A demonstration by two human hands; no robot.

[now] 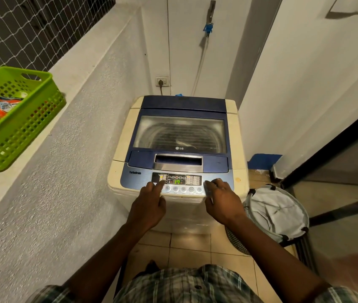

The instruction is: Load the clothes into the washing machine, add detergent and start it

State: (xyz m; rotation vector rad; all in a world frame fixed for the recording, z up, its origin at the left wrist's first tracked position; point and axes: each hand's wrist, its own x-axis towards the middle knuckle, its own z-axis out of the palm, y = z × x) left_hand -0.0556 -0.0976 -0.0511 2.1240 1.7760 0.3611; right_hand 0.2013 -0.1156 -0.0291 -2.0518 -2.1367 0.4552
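Washing machine (178,149) centre frame, lid shut, display (177,182) lit. Left hand (149,204) and right hand (223,202) empty, fingertips on control panel (177,183). Your move: press start once, firmly, watch display.

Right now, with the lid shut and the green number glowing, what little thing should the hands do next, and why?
Probably press the start button with the right hand, which already rests at the right end of the control panel. The washing machine has its lid closed, the display is lit green, and the laundry basket beside it looks empty, so loading seems done. Which button is start is too small to tell.
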